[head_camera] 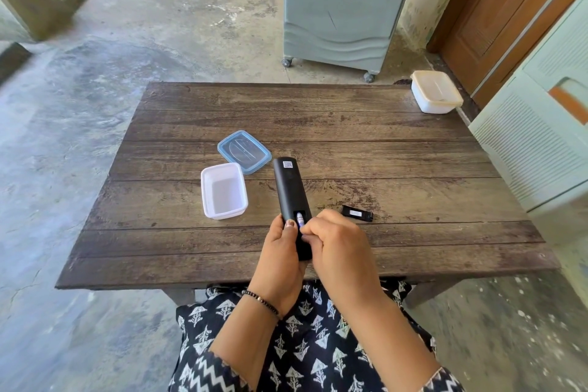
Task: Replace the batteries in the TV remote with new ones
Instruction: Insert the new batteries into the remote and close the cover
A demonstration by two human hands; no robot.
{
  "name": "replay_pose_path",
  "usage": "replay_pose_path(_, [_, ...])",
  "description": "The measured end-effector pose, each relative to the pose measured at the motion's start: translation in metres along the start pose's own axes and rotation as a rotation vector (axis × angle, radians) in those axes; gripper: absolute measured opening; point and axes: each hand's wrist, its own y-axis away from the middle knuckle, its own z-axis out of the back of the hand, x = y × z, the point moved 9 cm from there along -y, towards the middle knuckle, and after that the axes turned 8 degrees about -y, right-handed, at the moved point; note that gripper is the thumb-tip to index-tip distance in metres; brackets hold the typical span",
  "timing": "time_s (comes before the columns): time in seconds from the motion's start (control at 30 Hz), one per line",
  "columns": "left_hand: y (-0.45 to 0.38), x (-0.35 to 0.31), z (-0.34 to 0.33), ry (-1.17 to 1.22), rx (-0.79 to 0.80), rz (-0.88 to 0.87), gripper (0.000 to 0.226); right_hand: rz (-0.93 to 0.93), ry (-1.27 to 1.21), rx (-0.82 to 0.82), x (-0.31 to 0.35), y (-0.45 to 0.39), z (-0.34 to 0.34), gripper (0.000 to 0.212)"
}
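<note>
Two hands on the remote (291,197) above the table (381,149), long axis pointing away: left hand (280,251) gripping its near end, right hand (337,239) nearer, fingertips pinching the battery (300,219) in the open bay.

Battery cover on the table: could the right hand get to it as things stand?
Probably yes. The battery cover lies alone on the bare table, just beyond and right of the right hand, with nothing between them. But that hand's fingers are busy at the battery in the remote.
</note>
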Motion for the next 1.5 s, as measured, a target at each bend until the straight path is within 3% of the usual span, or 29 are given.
replay_pose_path(0.23, [-0.003, 0.001, -0.002, 0.029, -0.005, 0.024, 0.025, 0.070, 0.064, 0.041, 0.002, 0.006, -0.006, 0.010])
replay_pose_path(0.4, [-0.010, 0.003, 0.002, 0.079, -0.046, 0.045, 0.026, 0.067, 0.023, 0.096, -0.004, 0.012, -0.009, 0.028])
replay_pose_path(0.53, [-0.011, -0.001, 0.002, 0.028, -0.065, 0.027, 0.025, -0.071, -0.108, -0.099, -0.036, -0.001, 0.025, 0.029])
replay_pose_path(0.6, [-0.012, -0.001, 0.004, 0.004, -0.073, 0.031, 0.028, -0.164, -0.012, -0.155, -0.063, -0.009, 0.036, 0.027])
replay_pose_path(0.7, [-0.009, 0.001, 0.006, 0.016, -0.063, 0.050, 0.030, -0.295, 0.139, -0.074, -0.098, -0.016, 0.030, 0.031])
replay_pose_path(0.93, [-0.006, 0.004, 0.011, 0.002, -0.073, 0.063, 0.025, -0.198, 0.318, 0.038, -0.097, -0.021, 0.024, 0.014])
replay_pose_path(1.0, [-0.006, 0.005, 0.013, -0.016, -0.076, 0.064, 0.023, -0.197, 0.249, 0.024, -0.093, -0.020, 0.026, 0.014])
replay_pose_path(1.1, [-0.004, 0.004, 0.013, -0.053, -0.078, 0.042, 0.020, -0.339, -0.155, -0.094, -0.086, -0.009, 0.037, 0.014])
replay_pose_path(1.17, [-0.004, 0.004, 0.014, -0.057, -0.080, 0.025, 0.019, -0.408, -0.430, -0.074, -0.076, 0.002, 0.028, 0.017])
replay_pose_path(1.23, [-0.004, 0.003, 0.014, -0.056, -0.074, 0.008, 0.020, -0.427, -0.554, -0.038, -0.066, 0.011, 0.017, 0.015])
replay_pose_path(1.37, [-0.003, 0.003, 0.011, -0.051, -0.029, -0.001, 0.021, -0.420, -0.544, -0.044, -0.061, 0.016, 0.006, 0.013])
replay_pose_path(1.5, [-0.003, 0.003, 0.011, -0.017, -0.023, -0.004, 0.020, -0.260, -0.351, -0.033, -0.045, 0.013, 0.009, 0.018])
